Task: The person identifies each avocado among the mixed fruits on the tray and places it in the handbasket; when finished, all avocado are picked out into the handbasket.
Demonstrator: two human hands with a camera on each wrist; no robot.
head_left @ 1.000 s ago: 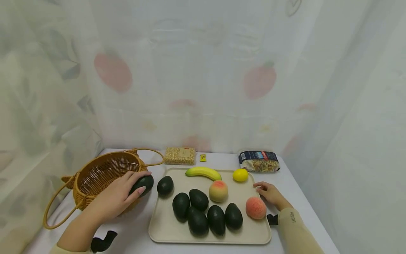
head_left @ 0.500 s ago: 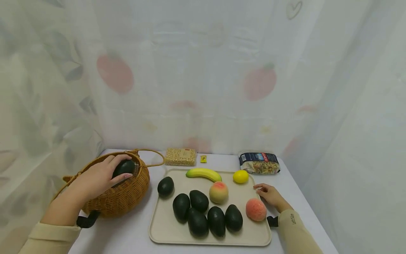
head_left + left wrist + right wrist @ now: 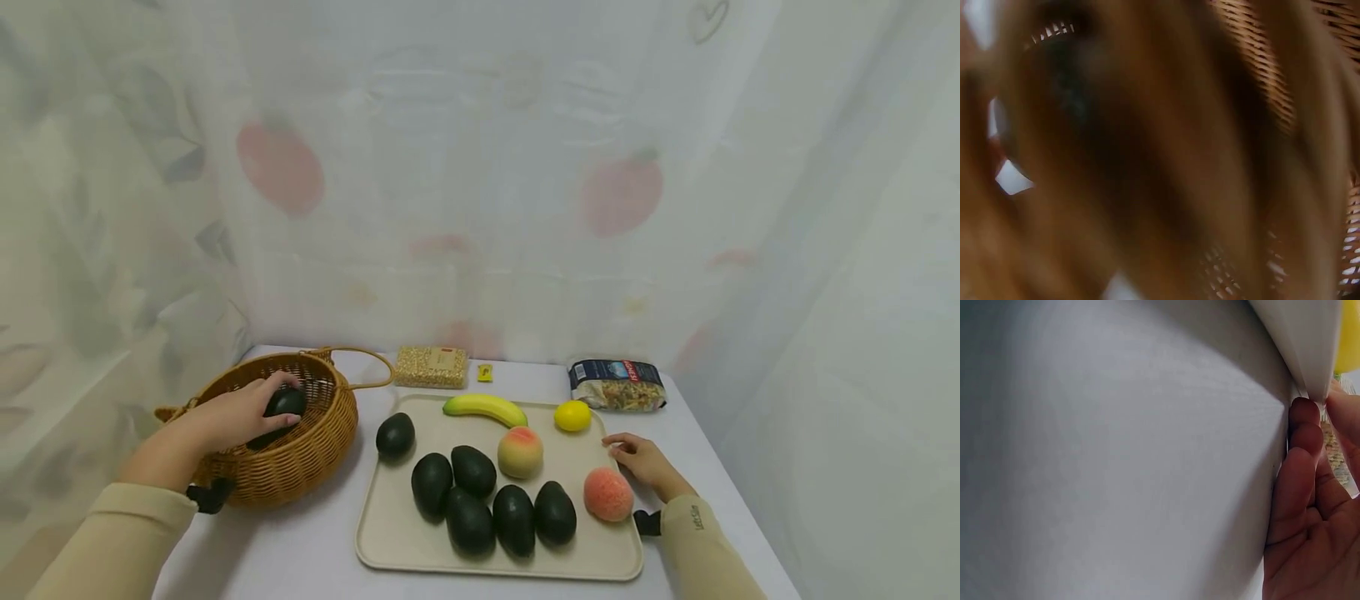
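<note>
The left hand holds a dark avocado between fingers and thumb, gripped from above probably because the basket walls those fingers in. The right hand pinches the rim of the tray between thumb and fingers, presumably to steady it.

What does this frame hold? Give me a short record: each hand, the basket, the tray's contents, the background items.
Left hand: the left hand grips a dark green avocado at the basket's opening
Right hand: the right hand pinches the tray's right rim
Basket: wicker basket, left of the tray
Tray contents: six avocados, two peaches, banana, lemon
Behind tray: grain packet, small yellow packet, dark-labelled bag
Left wrist view: heavily blurred
</note>
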